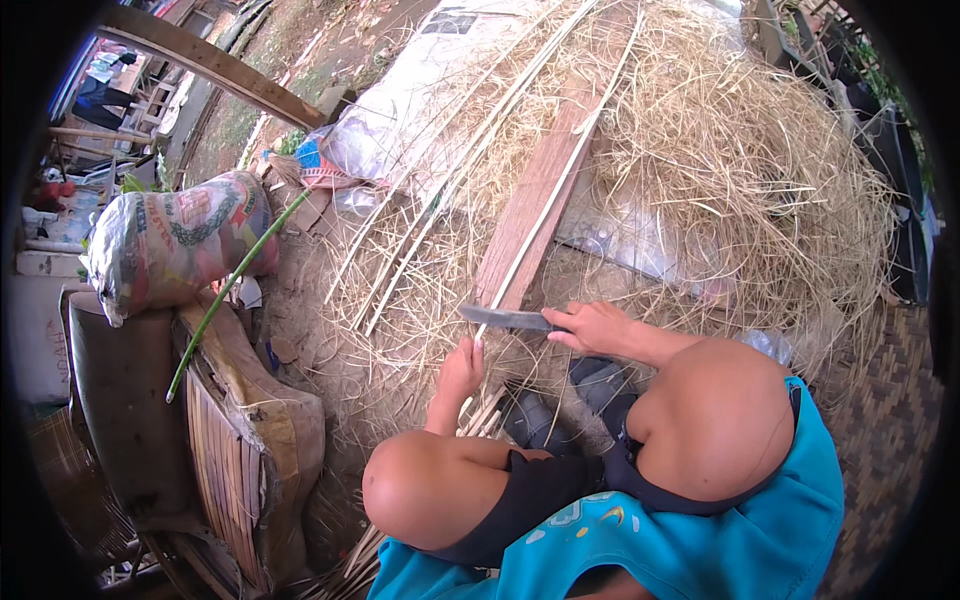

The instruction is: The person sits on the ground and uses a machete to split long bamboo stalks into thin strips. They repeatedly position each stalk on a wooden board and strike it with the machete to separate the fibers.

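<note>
Left hand (460, 372) pinches a strip (543, 213); right hand (595, 327) grips a knife (508, 318). I'd guess I'm shaving it; next needs a steady pull.

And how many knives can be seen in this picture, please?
1. The knife is in the right hand, across the pale strip that the left hand holds, by the near end of the wooden board. The straw-like heap could hide others.

Straight ahead, a plank (520, 220) runs away from the person, a long strip (553, 201) lying along it and a knife (505, 318) crossing by its near end. Right of the plank, loose shavings (740, 150) lie heaped. Left, a stuffed sack (180, 240) rests atop what may be an old seat (282, 425).
</note>
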A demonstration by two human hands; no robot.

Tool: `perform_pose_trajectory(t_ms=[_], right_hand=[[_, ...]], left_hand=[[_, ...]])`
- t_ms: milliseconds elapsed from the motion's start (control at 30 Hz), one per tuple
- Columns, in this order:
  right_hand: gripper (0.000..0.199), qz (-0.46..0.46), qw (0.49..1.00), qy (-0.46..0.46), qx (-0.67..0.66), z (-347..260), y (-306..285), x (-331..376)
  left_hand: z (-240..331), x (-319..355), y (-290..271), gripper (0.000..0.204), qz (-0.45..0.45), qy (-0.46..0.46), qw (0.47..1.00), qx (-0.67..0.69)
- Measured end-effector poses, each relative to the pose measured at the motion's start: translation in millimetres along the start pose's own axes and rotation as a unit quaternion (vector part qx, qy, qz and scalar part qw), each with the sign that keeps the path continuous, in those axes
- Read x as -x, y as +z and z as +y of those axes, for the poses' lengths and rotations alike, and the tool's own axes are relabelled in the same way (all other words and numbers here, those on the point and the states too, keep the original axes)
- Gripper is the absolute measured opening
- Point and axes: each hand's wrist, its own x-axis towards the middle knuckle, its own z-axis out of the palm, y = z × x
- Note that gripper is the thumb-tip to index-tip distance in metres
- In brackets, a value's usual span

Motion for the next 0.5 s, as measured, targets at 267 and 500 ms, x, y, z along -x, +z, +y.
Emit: perform_pose_trajectory(t_ms=[267, 500], right_hand=[[0.042, 0.134, 0.934, 0.330, -0.015, 132.7, -114.4, -11.5], [0.044, 0.030, 0.995, 0.063, -0.075, 3.7, -10.8, 12.4]], left_hand=[[11.0, 15.9, -15.7, 0.048, -0.057, 0.004, 0.998, -0.007], [0.1, -1.7, 1.5, 0.053, -0.059, -0.032, 0.993, 0.096]])
